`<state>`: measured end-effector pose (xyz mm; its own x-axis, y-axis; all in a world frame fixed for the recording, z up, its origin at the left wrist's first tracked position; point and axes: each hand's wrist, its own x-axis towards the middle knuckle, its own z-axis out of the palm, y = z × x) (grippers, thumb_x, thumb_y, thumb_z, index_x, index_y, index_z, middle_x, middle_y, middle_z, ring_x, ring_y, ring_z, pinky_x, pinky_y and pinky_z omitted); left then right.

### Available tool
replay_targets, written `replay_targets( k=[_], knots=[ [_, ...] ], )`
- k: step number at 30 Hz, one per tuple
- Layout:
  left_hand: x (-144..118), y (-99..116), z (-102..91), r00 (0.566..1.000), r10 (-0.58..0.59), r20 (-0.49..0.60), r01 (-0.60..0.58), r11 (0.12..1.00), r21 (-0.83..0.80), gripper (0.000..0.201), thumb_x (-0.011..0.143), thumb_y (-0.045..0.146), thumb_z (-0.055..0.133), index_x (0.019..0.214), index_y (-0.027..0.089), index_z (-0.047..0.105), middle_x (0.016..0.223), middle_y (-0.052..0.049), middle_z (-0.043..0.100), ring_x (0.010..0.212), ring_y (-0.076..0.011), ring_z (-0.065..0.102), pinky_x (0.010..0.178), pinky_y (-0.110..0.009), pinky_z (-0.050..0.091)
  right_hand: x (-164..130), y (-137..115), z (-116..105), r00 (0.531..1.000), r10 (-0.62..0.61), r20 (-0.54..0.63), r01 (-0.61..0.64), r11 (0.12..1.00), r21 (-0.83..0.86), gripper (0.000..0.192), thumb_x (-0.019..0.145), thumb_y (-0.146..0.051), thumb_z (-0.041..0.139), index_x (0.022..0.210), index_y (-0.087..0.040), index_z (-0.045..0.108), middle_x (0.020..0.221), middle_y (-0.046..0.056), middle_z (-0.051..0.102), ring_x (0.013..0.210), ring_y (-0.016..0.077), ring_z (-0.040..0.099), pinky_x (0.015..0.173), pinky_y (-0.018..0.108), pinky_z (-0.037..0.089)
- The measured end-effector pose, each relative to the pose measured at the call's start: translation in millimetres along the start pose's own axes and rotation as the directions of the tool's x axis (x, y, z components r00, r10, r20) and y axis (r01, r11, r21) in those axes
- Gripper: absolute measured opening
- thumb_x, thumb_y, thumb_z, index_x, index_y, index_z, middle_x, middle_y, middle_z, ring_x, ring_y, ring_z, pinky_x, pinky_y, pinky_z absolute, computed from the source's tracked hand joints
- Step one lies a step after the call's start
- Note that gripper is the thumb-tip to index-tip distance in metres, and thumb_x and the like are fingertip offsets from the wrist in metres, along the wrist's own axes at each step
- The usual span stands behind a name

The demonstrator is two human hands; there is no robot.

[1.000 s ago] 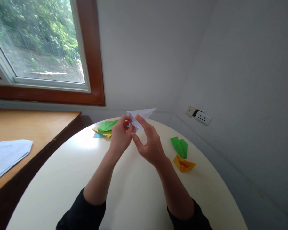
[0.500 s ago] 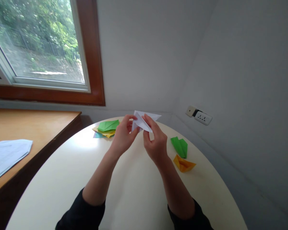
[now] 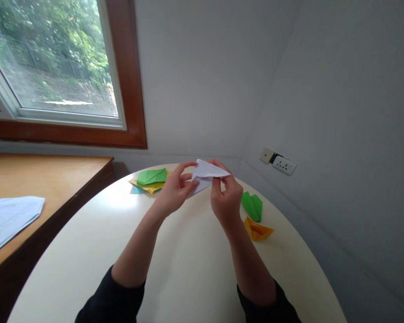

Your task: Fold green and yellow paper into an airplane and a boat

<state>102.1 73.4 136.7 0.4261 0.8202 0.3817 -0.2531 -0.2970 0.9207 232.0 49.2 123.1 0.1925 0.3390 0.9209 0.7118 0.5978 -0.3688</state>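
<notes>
A folded piece of white paper (image 3: 207,170) is held up above the far part of the round table (image 3: 185,264). My left hand (image 3: 175,188) pinches its left edge between thumb and fingers. My right hand (image 3: 226,195) grips the right side, fingers behind and thumb in front near the pointed corner. The paper shows a triangular flap on top and a slanting lower layer. Right of my right hand lie a folded green paper (image 3: 253,206) and an orange folded paper boat (image 3: 258,230).
Beyond my left hand rests a pile of folded papers, a green one (image 3: 151,176) on top of yellow and blue ones. Sheets of white paper (image 3: 11,220) lie on the wooden desk (image 3: 54,172) at left. A wall socket (image 3: 284,165) is at the right.
The white paper has been turned in my hands, its flap now facing me with a point to the right. My right hand has shifted slightly right, away from the left.
</notes>
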Motion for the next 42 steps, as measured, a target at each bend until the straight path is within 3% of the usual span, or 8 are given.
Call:
replay_targets(
  k=[4,12,19,23,26,32,36,42],
  knots=[
    [1,-3,0.5,0.999,0.007,-0.031,-0.007,1.0,0.02,0.047,0.072,0.032,0.066,0.111,0.02,0.045,0.073,-0.001,0.064,0.051,-0.0065,0.049,0.046,-0.016,0.033,0,1,1,0.999,0.049,-0.003,-0.049,0.998,0.037,0.031,0.084,-0.012,0.043,0.11,-0.018,0.058,0.107,0.009,0.068,0.098,0.0189,0.064,0.084,0.033,0.054],
    [2,-5,1.2,0.995,0.044,-0.092,-0.042,0.999,0.022,0.044,0.071,0.037,0.065,0.108,0.02,0.045,0.063,0.003,0.062,0.047,-0.0067,0.049,0.043,-0.016,0.033,3,-8,0,0.992,-0.103,0.075,0.098,0.992,0.077,0.04,0.077,-0.009,0.051,0.116,-0.019,0.052,0.111,0.009,0.065,0.102,0.0191,0.061,0.087,0.034,0.052],
    [1,-1,2.0,0.985,0.048,-0.164,-0.04,0.998,0.052,0.055,0.069,0.033,0.065,0.116,0.017,0.042,0.053,0.006,0.058,0.045,-0.0074,0.048,0.044,-0.016,0.033,1,-10,1,0.99,-0.093,0.111,0.088,0.995,0.044,0.036,0.082,-0.015,0.054,0.117,-0.021,0.053,0.11,0.008,0.066,0.099,0.0187,0.062,0.086,0.033,0.052],
    [2,-2,1.1,0.978,0.061,-0.198,-0.036,0.991,0.128,0.059,0.07,0.03,0.064,0.122,0.011,0.044,0.047,0.009,0.051,0.042,-0.0058,0.042,0.042,-0.016,0.03,0,-9,3,0.98,-0.163,0.111,0.163,0.987,0.011,0.032,0.083,-0.012,0.052,0.113,-0.022,0.056,0.105,0.006,0.068,0.094,0.0174,0.064,0.082,0.032,0.053],
    [3,-3,0.6,0.977,0.052,-0.205,-0.023,0.99,0.14,0.052,0.069,0.029,0.063,0.116,0.008,0.053,0.045,0.009,0.048,0.042,-0.0055,0.039,0.041,-0.017,0.028,-1,-6,4,0.96,-0.247,0.128,0.251,0.968,-0.012,0.036,0.081,-0.005,0.048,0.111,-0.021,0.057,0.104,0.006,0.069,0.094,0.0171,0.064,0.084,0.033,0.053],
    [4,-5,0.7,0.973,0.016,-0.229,0.0,0.998,0.07,0.026,0.064,0.026,0.066,0.085,0.01,0.067,0.053,0.003,0.057,0.051,-0.0078,0.047,0.049,-0.019,0.036,-4,-3,6,0.922,-0.332,0.2,0.345,0.938,-0.033,0.049,0.078,0.001,0.037,0.119,-0.02,0.054,0.109,0.006,0.067,0.106,0.0168,0.06,0.092,0.037,0.048],
    [5,-6,-0.6,0.969,-0.034,-0.244,0.031,0.999,-0.015,0.021,0.06,0.024,0.067,0.078,0.011,0.066,0.051,0.004,0.055,0.05,-0.0072,0.047,0.05,-0.018,0.037,-4,-5,8,0.908,-0.342,0.242,0.36,0.932,-0.034,0.049,0.078,0.001,0.035,0.119,-0.017,0.055,0.112,0.008,0.066,0.11,0.0169,0.058,0.096,0.038,0.045],
    [3,2,0.7,0.973,-0.156,-0.171,0.127,0.977,-0.168,0.024,0.058,0.023,0.069,0.079,0.012,0.063,0.054,0.003,0.059,0.055,-0.0089,0.053,0.055,-0.019,0.042,-4,-2,7,0.925,-0.33,0.187,0.343,0.939,-0.039,0.043,0.082,-0.003,0.04,0.118,-0.021,0.057,0.108,0.007,0.068,0.104,0.0176,0.061,0.092,0.037,0.048]
  ],
)
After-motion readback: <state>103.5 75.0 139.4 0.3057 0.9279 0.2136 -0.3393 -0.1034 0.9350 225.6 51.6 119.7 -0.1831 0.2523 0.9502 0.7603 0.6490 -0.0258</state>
